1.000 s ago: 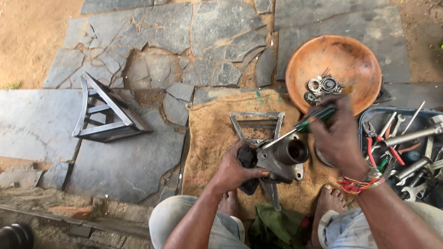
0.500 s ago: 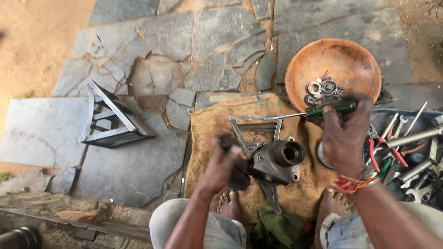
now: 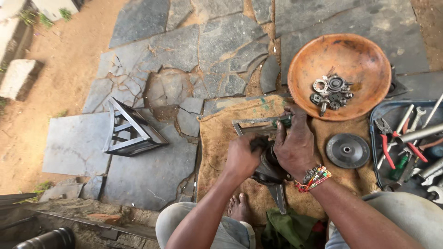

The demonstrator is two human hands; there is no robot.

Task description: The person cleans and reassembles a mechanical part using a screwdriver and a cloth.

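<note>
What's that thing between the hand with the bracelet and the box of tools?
A flat, round grey disc with a centre hole lies on the sacking, between the right hand and the tool tray, in the head view.

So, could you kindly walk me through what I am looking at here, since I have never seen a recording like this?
There is no machine here: a person sits on the ground and works with bare hands. The one picture comes from a camera worn on the head, looking down, so the arms enter from the bottom edge.

The left hand grips a dark metal part over a brown sackcloth. The right hand, with a beaded bracelet on its wrist, presses on the same part and holds a green-handled tool; its tip is hidden.

Around them lie a rusty round bowl holding small metal rings and bolts, a grey disc, a tray of tools on the right, and a small metal frame stand on the stone paving.
</note>
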